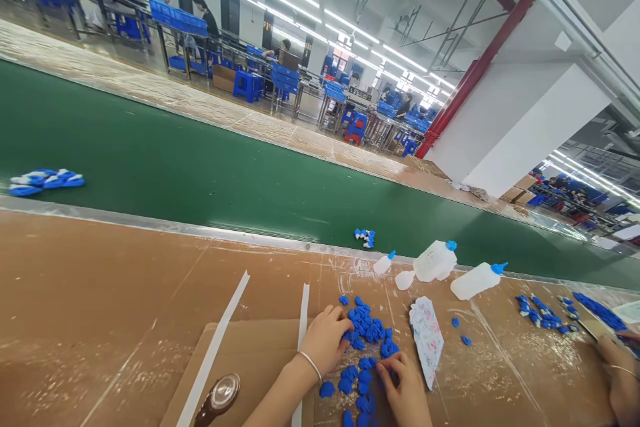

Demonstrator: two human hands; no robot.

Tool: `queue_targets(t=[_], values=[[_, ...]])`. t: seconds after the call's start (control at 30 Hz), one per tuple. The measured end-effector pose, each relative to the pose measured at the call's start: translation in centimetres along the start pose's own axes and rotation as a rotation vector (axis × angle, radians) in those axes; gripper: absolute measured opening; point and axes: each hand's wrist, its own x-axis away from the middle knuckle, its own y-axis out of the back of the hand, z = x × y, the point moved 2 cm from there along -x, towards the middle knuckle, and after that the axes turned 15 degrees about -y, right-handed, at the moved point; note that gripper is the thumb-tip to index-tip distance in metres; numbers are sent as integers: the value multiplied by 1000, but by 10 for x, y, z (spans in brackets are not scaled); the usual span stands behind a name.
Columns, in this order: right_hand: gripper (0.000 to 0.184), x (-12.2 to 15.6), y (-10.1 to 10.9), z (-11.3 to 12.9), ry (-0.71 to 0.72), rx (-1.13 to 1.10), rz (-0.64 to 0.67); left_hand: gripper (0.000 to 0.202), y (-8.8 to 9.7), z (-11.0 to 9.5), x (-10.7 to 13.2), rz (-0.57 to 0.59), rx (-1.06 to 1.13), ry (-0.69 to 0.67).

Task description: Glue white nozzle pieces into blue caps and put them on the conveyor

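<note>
My left hand, with a bracelet at the wrist, is at the left edge of a loose pile of small, soft-looking blue pieces. Its fingers are curled together, and whatever lies between them is hidden. On the pile's near right side, my right hand has thumb and fingers drawn together beside more blue pieces. Anything in that pinch is too small to make out. Left of my left arm, a cardboard sheet lies flat with two white strips across it.
White bottles with blue caps and a paint-smeared board lie beyond my right hand. Another person's hand works at far right near blue-and-white pieces. A green conveyor belt crosses ahead. A brown-handled round object lies nearby.
</note>
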Motion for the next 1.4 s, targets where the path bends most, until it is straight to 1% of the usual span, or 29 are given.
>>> queue_targets(t=[0.1,0.2,0.33,0.43,0.53,0.63,0.73,0.83,1.0,1.13,1.2,1.27,1.33,1.4], values=[[44,-5,4,1,-20,3,-13,26,-1,-4,3,56,-19,-39],[33,-11,3,9,-4,0,10,21,-3,-6,4,79,-42,-36],[21,-15,-14,27,63,3,125,15,-3,-6,5,112,-66,-7],[24,-17,-29,37,81,29,186,18,-1,-6,7,124,-82,28],[27,-19,-35,40,69,60,218,14,0,-5,10,128,-80,31],[23,-21,-34,42,52,81,241,9,0,-5,13,131,-62,-4],[18,-18,-30,43,34,93,258,8,-3,-3,16,125,-47,-42],[15,-15,-28,46,19,97,267,3,-4,-2,19,119,-32,-105],[8,-12,-23,51,14,82,301,5,-6,0,32,48,-32,-204],[11,-12,-16,56,41,54,359,8,-11,1,47,-48,-48,-260],[9,-11,-13,58,63,38,375,10,-15,2,54,-107,-66,-281],[6,-10,-12,57,78,24,364,11,-23,4,62,-161,-85,-311],[17,-9,-13,53,76,14,324,13,-36,5,68,-200,-104,-364],[20,-8,-16,48,64,13,280,16,-54,5,72,-217,-122,-441]])
